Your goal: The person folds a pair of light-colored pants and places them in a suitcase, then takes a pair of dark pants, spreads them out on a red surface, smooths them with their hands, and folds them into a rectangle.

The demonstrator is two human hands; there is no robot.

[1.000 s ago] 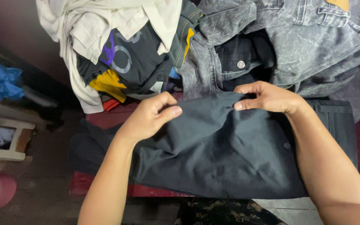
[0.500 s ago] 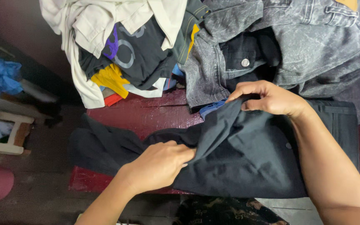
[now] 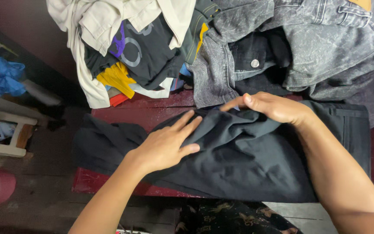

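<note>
Trousers [image 3: 243, 164] lie flat beneath left hand [image 3: 165, 147] and right hand [image 3: 273, 106].

A: Is the light strong?
B: No, dim and soft, from above. The pale shirts [image 3: 109, 17] are brightest; left of them the floor [image 3: 31, 203] is dark.
A: Sharp?
B: Mostly, slight softness at edges.

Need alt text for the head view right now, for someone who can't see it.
Both hands press flat on a dark garment spread over a red table: left hand open, right hand at its far edge. Grey denim and mixed clothes are piled behind.
</note>
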